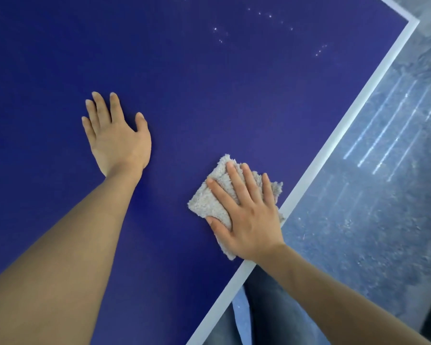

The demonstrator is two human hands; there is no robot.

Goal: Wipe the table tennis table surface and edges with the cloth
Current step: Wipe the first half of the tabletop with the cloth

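Observation:
The blue table tennis table (184,83) fills most of the view, and its white edge line (343,125) runs diagonally on the right. A folded beige fluffy cloth (207,200) lies on the blue surface close to that edge. My right hand (246,215) presses flat on the cloth with straight, spread fingers. My left hand (117,135) rests flat on the bare surface to the left of the cloth, fingers straight.
White specks (269,16) dot the far part of the table near its corner (412,21). Beyond the edge lies a grey mottled floor (383,195) with light streaks. My legs in jeans (271,314) show below the edge.

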